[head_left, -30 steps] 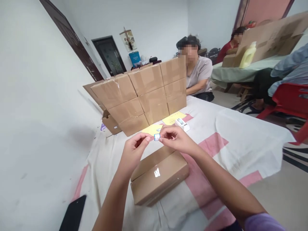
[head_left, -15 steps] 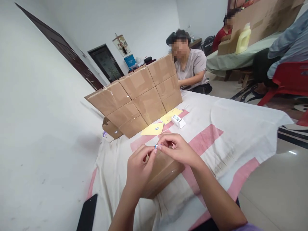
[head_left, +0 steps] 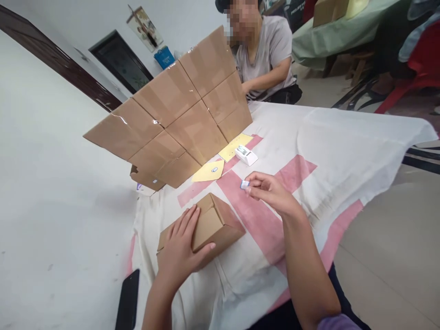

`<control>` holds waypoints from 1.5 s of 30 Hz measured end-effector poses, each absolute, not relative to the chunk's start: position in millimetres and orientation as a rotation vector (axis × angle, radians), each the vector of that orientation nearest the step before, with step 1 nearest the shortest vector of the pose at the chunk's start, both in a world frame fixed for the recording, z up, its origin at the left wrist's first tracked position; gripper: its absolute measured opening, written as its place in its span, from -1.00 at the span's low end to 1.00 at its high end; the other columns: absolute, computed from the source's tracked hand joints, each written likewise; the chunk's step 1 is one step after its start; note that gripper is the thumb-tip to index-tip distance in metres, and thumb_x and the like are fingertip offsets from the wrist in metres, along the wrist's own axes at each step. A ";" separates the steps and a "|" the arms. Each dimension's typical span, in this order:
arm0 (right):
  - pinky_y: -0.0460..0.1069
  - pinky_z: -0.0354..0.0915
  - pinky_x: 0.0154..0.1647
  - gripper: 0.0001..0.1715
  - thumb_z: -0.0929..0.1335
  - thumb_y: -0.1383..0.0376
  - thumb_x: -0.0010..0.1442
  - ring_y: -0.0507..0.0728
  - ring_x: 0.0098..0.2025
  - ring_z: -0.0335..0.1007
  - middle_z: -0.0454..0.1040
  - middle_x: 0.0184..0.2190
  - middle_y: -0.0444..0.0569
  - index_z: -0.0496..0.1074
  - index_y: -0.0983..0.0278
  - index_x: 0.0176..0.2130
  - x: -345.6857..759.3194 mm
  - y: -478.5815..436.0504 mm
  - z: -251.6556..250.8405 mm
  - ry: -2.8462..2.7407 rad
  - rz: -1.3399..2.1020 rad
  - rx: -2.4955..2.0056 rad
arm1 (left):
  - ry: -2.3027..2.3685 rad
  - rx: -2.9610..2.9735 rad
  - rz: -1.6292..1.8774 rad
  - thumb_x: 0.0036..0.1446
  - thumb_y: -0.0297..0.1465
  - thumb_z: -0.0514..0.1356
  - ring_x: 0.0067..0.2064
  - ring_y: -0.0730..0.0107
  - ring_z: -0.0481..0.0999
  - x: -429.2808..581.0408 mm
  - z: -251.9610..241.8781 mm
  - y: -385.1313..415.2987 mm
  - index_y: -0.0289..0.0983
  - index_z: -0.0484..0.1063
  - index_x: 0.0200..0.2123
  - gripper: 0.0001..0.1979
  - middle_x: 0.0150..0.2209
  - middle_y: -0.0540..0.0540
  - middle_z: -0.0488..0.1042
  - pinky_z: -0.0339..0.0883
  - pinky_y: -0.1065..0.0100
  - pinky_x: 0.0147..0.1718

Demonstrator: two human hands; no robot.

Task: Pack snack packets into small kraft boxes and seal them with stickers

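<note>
A small closed cardboard box (head_left: 208, 222) lies on the cloth in front of me. Across its top rests my left hand (head_left: 180, 243), fingers stretched out and thumb apart near the close edge. To the right of the box, my right hand (head_left: 266, 190) is raised over the cloth. Between its thumb and forefinger it pinches a small white label with a blue edge (head_left: 244, 184). Beyond that hand sits a white, boxy device (head_left: 246, 155), its kind unclear. A yellow sheet (head_left: 208, 172) beside it bears a small blue-edged label (head_left: 215, 169).
A tall panel of taped cardboard boxes (head_left: 182, 114) stands at the back left. Another yellow sheet (head_left: 235, 146) lies by its foot. A white cloth with pink bands (head_left: 330, 142) covers the table. A black phone (head_left: 127, 300) lies front left. A person (head_left: 268, 59) sits behind the panel.
My hands have parted. The left has come down onto the box, which now lies turned and further left. The right has moved right with the label. The view has tipped downward.
</note>
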State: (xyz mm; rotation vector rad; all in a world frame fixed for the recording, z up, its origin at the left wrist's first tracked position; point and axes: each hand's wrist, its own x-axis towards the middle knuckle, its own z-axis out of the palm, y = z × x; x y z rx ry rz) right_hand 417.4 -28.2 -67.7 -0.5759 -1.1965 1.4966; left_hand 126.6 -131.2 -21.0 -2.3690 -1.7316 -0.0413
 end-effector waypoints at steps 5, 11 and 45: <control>-0.07 0.12 -0.47 -0.79 0.38 0.17 0.30 -0.01 -0.47 0.23 0.51 -0.38 -0.08 0.50 0.27 -0.22 404.5 -31.0 -64.5 -1.343 1.603 -0.472 | -1.713 -2.467 -0.060 0.17 0.04 0.20 0.39 -0.05 0.18 100.8 -16.3 -130.8 -0.03 -0.13 0.43 -0.12 0.42 -0.17 0.14 0.16 -0.01 0.21; -0.05 0.16 -0.41 -0.97 0.43 0.32 0.20 0.01 -0.41 0.27 0.46 -0.36 -0.09 0.52 0.25 -0.30 392.7 -43.5 -56.3 -1.437 1.477 -0.425 | -1.663 -2.597 -0.408 0.29 -0.21 0.18 0.34 0.07 0.25 101.7 -7.2 -133.5 -0.01 0.17 0.30 -0.46 0.30 -0.14 0.31 0.17 -0.01 0.22; -0.05 0.17 -0.37 -0.82 0.30 0.40 0.32 0.04 -0.37 0.30 0.48 -0.34 -0.08 0.49 0.25 -0.29 382.5 -41.5 -52.2 -1.880 1.154 -0.547 | -1.907 -2.151 -0.594 0.39 -0.03 -0.13 0.16 0.06 0.42 151.0 -13.1 -128.9 -0.18 0.24 0.25 -0.46 0.14 -0.23 0.48 0.17 0.03 0.09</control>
